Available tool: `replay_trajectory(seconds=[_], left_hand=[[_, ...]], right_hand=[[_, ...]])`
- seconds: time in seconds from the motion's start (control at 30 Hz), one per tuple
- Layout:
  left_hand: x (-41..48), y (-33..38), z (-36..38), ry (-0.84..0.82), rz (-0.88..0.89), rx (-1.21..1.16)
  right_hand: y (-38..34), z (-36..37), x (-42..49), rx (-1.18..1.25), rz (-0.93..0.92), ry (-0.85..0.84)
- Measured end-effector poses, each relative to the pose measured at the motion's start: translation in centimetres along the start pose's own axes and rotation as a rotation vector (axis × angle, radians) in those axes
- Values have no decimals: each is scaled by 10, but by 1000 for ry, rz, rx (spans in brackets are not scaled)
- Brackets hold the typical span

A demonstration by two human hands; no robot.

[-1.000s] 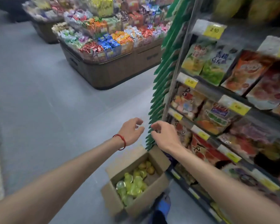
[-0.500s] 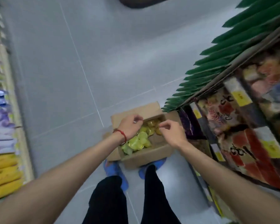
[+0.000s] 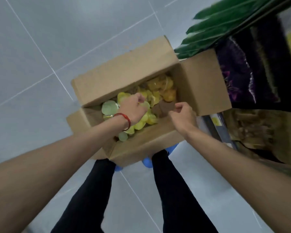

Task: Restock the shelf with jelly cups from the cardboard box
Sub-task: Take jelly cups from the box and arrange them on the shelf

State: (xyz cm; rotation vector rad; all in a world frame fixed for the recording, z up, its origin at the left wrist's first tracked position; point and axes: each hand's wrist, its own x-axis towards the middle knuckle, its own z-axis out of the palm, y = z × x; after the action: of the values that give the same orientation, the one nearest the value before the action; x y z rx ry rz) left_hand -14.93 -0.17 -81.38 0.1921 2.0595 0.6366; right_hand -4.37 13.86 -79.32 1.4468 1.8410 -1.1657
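Observation:
An open cardboard box [image 3: 124,69] stands on the floor in front of my feet. Inside lie several jelly cups [image 3: 158,93], yellow, orange and pale green. My left hand [image 3: 133,108], with a red string at the wrist, is down in the box, its fingers curled onto a pale green cup [image 3: 146,105]. My right hand [image 3: 181,113] hovers over the box's right part above a bare patch of cardboard; its fingers are pinched together and nothing shows in them. The shelf [image 3: 259,81] rises at the right, blurred.
Green packets [image 3: 217,26] hang on the shelf's end just past the box's right flap. Dark purple and brown bags fill the low shelf levels. My legs in black trousers and blue shoes [image 3: 147,161] stand right behind the box. Grey tiled floor spreads to the left.
My view has dropped from the shelf to straight down on the box. Both hands went down from mid-air into the box, and the left one closed onto the cups.

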Motion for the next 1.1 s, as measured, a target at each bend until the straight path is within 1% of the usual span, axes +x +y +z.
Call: replay_trajectory(seconds=[0.1, 0.2, 0.3, 0.4, 0.43, 0.47, 0.53, 0.6, 0.67, 0.7, 0.77, 0.83, 0.9, 0.97, 1.07, 1.1], left_hand=[[50, -20, 34, -26, 67, 159], [101, -35, 69, -10, 151, 314], [130, -45, 92, -23, 94, 349], [153, -57, 108, -130, 34, 365], [157, -59, 111, -167, 44, 384], [162, -61, 114, -167, 81, 448], [173, -64, 121, -38, 202, 676], [183, -66, 129, 76, 249, 838], [187, -73, 135, 148, 305, 957], [188, -78, 137, 192, 367, 1018], [188, -85, 137, 288, 447, 1078], [190, -87, 132, 256, 414, 1083], [192, -83, 128, 117, 364, 1078], [193, -76, 120, 63, 380, 1043], [180, -59, 109, 53, 430, 822], [171, -54, 107, 48, 414, 736]], right_hand=[[21, 26, 54, -17, 53, 28], [38, 51, 111, -51, 82, 74], [46, 66, 153, -40, 105, 97], [50, 75, 187, -47, 99, 101], [50, 76, 195, -56, 101, 88], [50, 78, 202, -64, 104, 78], [48, 82, 214, -75, 113, 80], [47, 86, 220, -88, 114, 99], [48, 87, 222, -119, 113, 116], [50, 87, 222, -131, 114, 125], [50, 85, 222, -143, 121, 128], [51, 83, 220, -150, 133, 115], [53, 80, 217, -140, 142, 105], [57, 74, 210, -90, 143, 93], [61, 59, 192, -7, 148, 81], [63, 54, 184, 3, 150, 78]])
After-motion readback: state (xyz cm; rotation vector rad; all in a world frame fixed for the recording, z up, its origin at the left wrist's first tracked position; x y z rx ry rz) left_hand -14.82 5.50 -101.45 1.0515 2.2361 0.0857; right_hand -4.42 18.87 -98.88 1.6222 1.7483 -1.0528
